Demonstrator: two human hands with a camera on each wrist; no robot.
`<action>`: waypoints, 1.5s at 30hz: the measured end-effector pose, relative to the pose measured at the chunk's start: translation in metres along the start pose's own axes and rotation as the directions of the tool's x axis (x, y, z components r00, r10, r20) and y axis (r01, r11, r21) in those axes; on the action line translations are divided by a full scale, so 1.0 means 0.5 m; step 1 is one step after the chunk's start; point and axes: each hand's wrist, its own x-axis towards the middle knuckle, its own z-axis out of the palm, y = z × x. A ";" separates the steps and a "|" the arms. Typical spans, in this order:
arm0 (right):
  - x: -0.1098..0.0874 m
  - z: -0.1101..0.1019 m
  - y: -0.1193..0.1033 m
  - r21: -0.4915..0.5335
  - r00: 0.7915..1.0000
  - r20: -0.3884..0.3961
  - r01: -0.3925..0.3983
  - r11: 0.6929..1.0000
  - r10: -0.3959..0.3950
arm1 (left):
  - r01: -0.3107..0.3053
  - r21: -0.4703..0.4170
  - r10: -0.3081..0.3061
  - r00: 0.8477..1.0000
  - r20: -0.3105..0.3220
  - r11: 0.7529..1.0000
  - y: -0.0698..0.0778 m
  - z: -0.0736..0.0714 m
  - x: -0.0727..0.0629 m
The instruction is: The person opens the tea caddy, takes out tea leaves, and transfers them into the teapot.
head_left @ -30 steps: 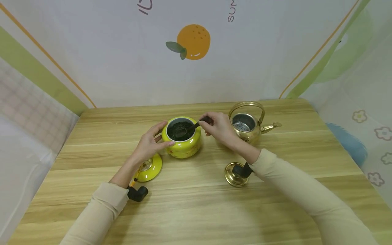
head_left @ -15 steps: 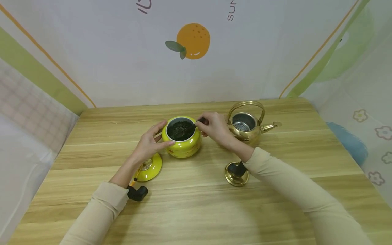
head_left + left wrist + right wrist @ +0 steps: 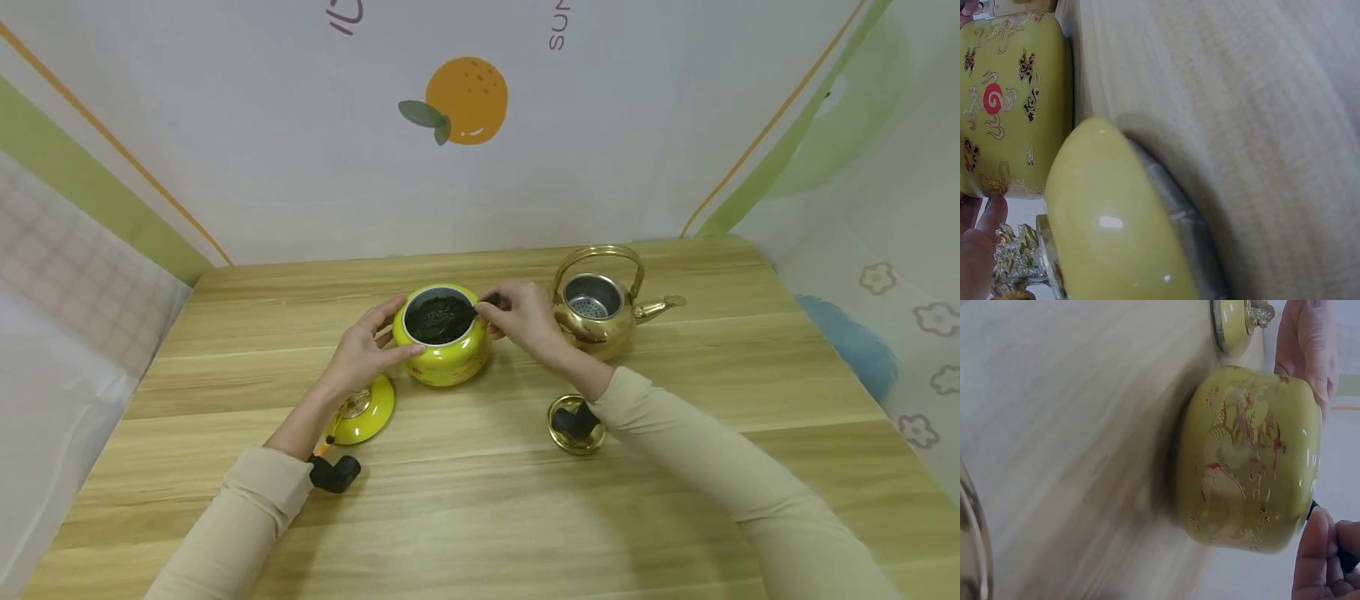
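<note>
My left hand [image 3: 360, 354] holds the side of a round yellow jar [image 3: 450, 367], thumb on its near side, fingers on its far side. Dark tea leaves [image 3: 438, 319] fill much of the jar. In my right hand [image 3: 525, 321], thumb and fingertips pinch the dark handle of a spoon [image 3: 1349, 559] at the jar's right rim. The spoon's bowl cannot be made out among the leaves. Dragon patterns decorate the jar's wall in the right wrist view. Close behind the right hand stands a gold teapot [image 3: 596, 329], uncovered, with a perforated metal strainer [image 3: 591, 308] inside.
A yellow jar lid [image 3: 375, 412] with an ornate knob lies by my left wrist. Under the right wrist is the gold teapot lid [image 3: 576, 446]. The teapot's arched handle [image 3: 600, 252] stands up and its spout [image 3: 658, 309] points right. A printed cloth [image 3: 337, 183] hangs behind the table.
My right hand has shifted a little left towards the jar. The spoon's bowl, visible over the leaves a second ago, has gone down among them. The left hand keeps its hold.
</note>
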 end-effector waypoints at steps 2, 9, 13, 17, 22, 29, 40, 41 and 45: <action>-0.002 0.006 0.001 0.006 1.000 0.012 -0.009 1.000 0.009 | 0.000 0.004 0.000 1.000 -0.002 1.000 0.000 -0.001 0.000; -0.007 0.022 -0.006 -0.129 0.999 0.020 0.040 0.991 -0.038 | -0.008 0.002 0.008 1.000 -0.003 1.000 -0.001 0.000 0.002; -0.004 0.025 -0.008 -0.210 0.998 0.008 0.065 0.976 -0.065 | -0.008 0.007 0.008 1.000 -0.006 1.000 -0.003 -0.001 0.003; -0.001 0.029 -0.003 -0.213 0.998 -0.002 0.063 0.975 -0.065 | -0.006 0.006 0.006 1.000 -0.010 1.000 -0.002 -0.003 0.002; -0.003 0.036 0.004 -0.139 0.999 -0.002 0.043 0.989 -0.044 | -0.001 0.009 0.001 1.000 -0.008 1.000 -0.004 -0.005 -0.001; -0.008 0.044 0.009 -0.100 0.998 -0.056 -0.034 0.994 0.028 | 0.003 0.003 -0.003 1.000 -0.004 1.000 -0.007 -0.002 -0.001; -0.015 0.044 0.013 0.027 0.993 -0.089 -0.075 0.997 0.077 | -0.016 0.004 0.016 1.000 -0.011 1.000 -0.010 0.000 0.003; -0.015 0.043 0.013 0.039 0.992 -0.089 -0.081 0.996 0.084 | -0.015 0.006 0.015 1.000 -0.012 1.000 -0.010 0.000 0.003; -0.015 0.041 0.014 0.095 0.990 -0.089 -0.102 0.990 0.111 | -0.014 0.011 0.014 1.000 -0.014 1.000 -0.009 0.000 0.003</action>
